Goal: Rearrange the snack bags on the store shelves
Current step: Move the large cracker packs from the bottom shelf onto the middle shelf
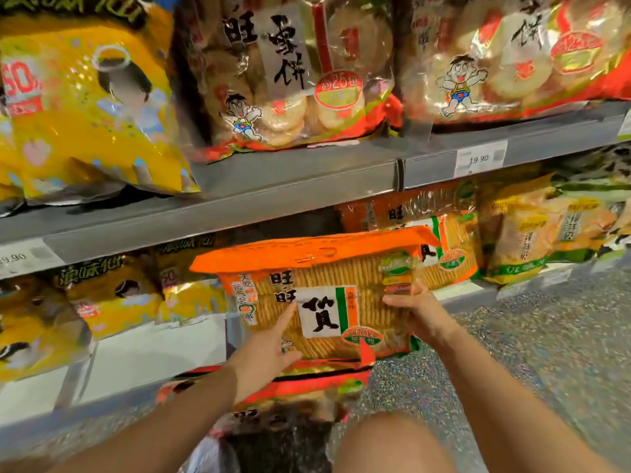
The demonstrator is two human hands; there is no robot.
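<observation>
An orange bag of golden rice crackers (327, 278) with a white label stands upright at the front of the lower shelf. My left hand (273, 339) lies flat against its lower left face, fingers pointing up. My right hand (413, 308) grips its right edge. Both hands hold the bag. A second red and orange bag (293, 380) lies below it, near my knee (386, 442). More of the same orange bags (447, 247) stand behind on the right.
Yellow snack bags (92, 107) fill the upper left and the lower left (112, 295). Large clear bags of white rice crackers (293, 73) sit on the upper grey shelf (307, 179). Yellow-green bags (546, 230) stand at the lower right. Speckled floor (546, 353) lies to the right.
</observation>
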